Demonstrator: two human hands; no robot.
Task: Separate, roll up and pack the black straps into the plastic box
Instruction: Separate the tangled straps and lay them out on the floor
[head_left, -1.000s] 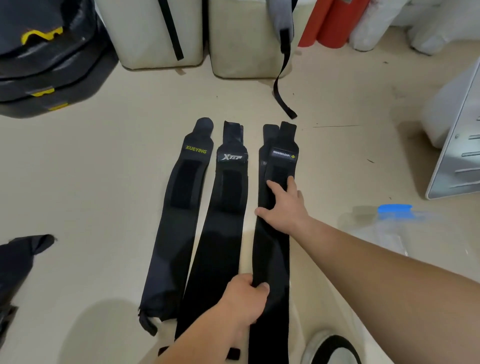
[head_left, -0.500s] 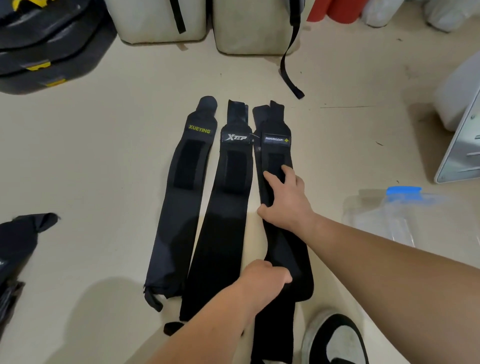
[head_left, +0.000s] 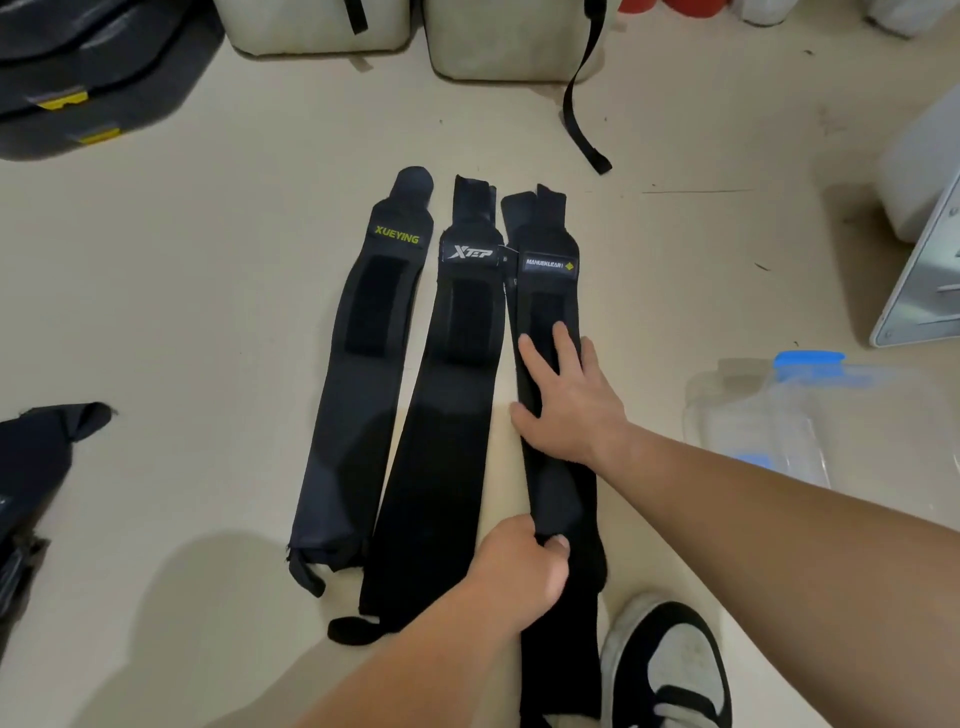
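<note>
My right hand (head_left: 569, 402) lies flat, fingers straight and slightly spread, on the long black fabric strap labelled MANUEKLEAR (head_left: 548, 291); it holds nothing, only presses, so that the far half stays pinned to the beige floor (head_left: 182, 312) while I work the near half. My left hand (head_left: 519, 569) is curled round that same strap nearer to me, thumb on top and fingers tucked under the edge; I judge this grip is meant to lift or peel a layer, since two tab ends show at the strap's far tip, which suggests two bands lying one on the other; I cannot tell for certain from here.

Just beside it on my left lies the long black fabric strap labelled XTEP (head_left: 452, 415), its upper end touching the pinned one; further left, a little apart, lies the long black fabric strap labelled XUEYING (head_left: 363, 395); both are flat and unrolled, lengthwise away from me, laid side by side so each can be taken in turn. The clear plastic box with blue clips (head_left: 779, 415) sits on the floor to my right, well apart from the straps, close enough to reach once a roll is made. My black-and-white shoe (head_left: 675, 670) rests beside the near end of the strap I hold.

As I see it, separating is the step in hand; no strap is rolled or packed yet.
</note>
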